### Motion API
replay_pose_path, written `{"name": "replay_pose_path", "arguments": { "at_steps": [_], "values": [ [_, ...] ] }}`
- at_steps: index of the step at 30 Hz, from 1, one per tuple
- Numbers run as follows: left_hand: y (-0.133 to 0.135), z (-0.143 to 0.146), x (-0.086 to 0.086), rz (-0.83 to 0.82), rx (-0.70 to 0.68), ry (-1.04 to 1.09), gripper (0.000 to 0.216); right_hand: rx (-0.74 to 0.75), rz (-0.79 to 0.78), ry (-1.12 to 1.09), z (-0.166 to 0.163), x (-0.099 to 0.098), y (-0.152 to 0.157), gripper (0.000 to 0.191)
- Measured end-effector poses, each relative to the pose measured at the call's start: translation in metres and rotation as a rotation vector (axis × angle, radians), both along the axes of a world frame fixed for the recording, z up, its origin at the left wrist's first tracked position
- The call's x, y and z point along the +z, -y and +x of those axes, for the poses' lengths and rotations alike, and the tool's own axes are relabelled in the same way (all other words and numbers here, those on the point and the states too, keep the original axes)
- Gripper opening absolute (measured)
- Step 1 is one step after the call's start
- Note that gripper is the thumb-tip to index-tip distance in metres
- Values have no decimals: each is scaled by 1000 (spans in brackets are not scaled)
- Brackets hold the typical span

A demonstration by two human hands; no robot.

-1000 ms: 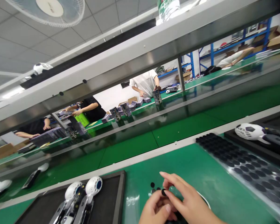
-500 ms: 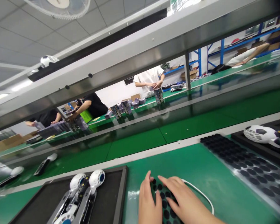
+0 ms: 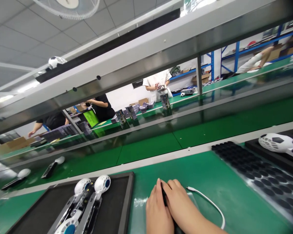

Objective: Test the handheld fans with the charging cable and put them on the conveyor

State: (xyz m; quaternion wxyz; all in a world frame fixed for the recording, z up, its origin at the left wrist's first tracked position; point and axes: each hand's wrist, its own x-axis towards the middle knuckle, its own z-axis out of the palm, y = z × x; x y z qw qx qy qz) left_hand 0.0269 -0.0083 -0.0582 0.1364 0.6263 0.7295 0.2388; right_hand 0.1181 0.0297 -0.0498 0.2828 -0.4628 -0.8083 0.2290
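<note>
My left hand point(image 3: 157, 211) and my right hand point(image 3: 183, 208) lie flat, side by side, on the green bench near the bottom edge. Their fingers are stretched forward and close together. They cover a small clear sheet of black round pads; only a dark sliver point(image 3: 164, 197) shows between the two hands. I cannot see anything pinched in either hand. A thin white cable point(image 3: 210, 203) curves away from under my right hand.
To the left is a black tray point(image 3: 122, 201) holding white ball-headed devices point(image 3: 95, 191). At the right lie a large sheet of black round pads point(image 3: 258, 175) and a white football-patterned device point(image 3: 275, 143). Beyond runs a green conveyor point(image 3: 148, 148); other people work on its far side.
A second ago my hands were raised, the right pinching a black pad. Both have since come down and now lie flat over the small sheet of pads, hiding it.
</note>
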Motion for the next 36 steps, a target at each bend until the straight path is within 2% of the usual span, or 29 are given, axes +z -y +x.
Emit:
{"name": "replay_pose_path", "arguments": {
  "at_steps": [6,12,15,19,24,31,36],
  "values": [
    [1,3,-1,7,16,-13,67,-21,-34,-100,6,-2,-5,44],
    [1,2,1,12,15,8,69,18,-85,-225,13,0,-4,31],
    [0,-1,2,12,-4,24,67,87,-98,-304,20,11,-5,31],
    [-2,-6,2,8,-27,51,52,217,-56,-361,26,27,-1,29],
    [-3,-8,-1,0,-56,64,40,380,2,-337,21,31,4,29],
    [-2,-4,1,64,-24,110,34,302,-19,-332,23,26,-1,26],
    [-3,-5,0,111,-40,126,33,313,6,-331,27,24,-1,37]
  ]
}}
